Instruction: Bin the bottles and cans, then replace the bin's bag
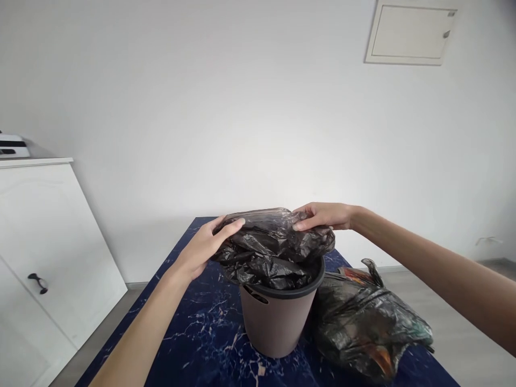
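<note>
A black plastic trash bag [274,252] bunches over the mouth of a taupe trash can [278,325] with a dark rim. My left hand [209,242] grips the bag's left edge, thumb on top and fingers hidden beneath the film. On the far right side, my right hand [318,215] pinches the same bag between thumb and fingers. Part of the bag hangs down into the can, and its upper edge is raised above the rim. Beside the can on the right lies a filled dark plastic bag [371,322], with orange and green contents showing through.
The can stands on a dark blue marble-patterned table [201,344]. To the left is a white cabinet [48,258] with a black handle, and a white device [14,146] sits on it. A pale wall [201,107] with a panel door [411,32] rises behind.
</note>
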`<state>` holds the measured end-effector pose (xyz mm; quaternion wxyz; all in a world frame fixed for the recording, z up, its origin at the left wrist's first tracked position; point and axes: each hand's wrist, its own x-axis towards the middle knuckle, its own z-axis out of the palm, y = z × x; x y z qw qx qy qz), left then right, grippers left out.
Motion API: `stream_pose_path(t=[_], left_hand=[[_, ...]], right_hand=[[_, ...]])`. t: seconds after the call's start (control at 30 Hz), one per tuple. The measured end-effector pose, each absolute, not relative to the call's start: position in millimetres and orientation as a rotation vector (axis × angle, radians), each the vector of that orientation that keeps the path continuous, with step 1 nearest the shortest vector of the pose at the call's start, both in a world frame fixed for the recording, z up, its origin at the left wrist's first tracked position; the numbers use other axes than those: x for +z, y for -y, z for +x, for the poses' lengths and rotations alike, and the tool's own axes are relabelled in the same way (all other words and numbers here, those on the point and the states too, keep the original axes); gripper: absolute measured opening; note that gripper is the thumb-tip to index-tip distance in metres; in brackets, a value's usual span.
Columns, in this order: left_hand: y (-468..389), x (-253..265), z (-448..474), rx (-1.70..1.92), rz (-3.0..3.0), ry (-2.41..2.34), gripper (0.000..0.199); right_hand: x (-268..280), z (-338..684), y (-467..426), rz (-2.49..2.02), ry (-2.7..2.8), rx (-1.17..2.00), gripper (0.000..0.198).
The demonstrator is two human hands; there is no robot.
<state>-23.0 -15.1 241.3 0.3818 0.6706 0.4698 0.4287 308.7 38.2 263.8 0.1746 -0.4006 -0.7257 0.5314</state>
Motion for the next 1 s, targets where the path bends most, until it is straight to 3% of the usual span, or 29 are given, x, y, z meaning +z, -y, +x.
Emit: stream_pose_path(t=[0.2, 0.37, 0.63, 0.73, 0.8, 1.0], left_hand=[[-14, 223, -26, 1.090, 1.673, -1.283, 0.058], [-34, 210, -20, 0.912, 1.791, -1.332, 0.061], [-32, 196, -28, 0.966, 1.903, -1.534, 0.043], [-11, 211, -31, 1.200, 1.986, -1.549, 0.045], [9, 220, -30, 1.359, 2.115, -1.449, 0.042], [55, 221, -27, 0.995, 2.592, -1.376, 0.046]], right_hand=[[239, 332, -58, -1.097, 1.853, 1.578, 0.054], [222, 328, -66, -1.365, 1.864, 1.281, 0.055], [204, 324, -62, -1.705, 2.067, 0.641, 0.022], [221, 320, -29, -1.581, 1.965, 0.284, 0.027], [236, 316, 1, -1.266, 2.009, 0.132, 0.032], [245, 308, 59, -1.007, 2.514, 0.205, 0.037]])
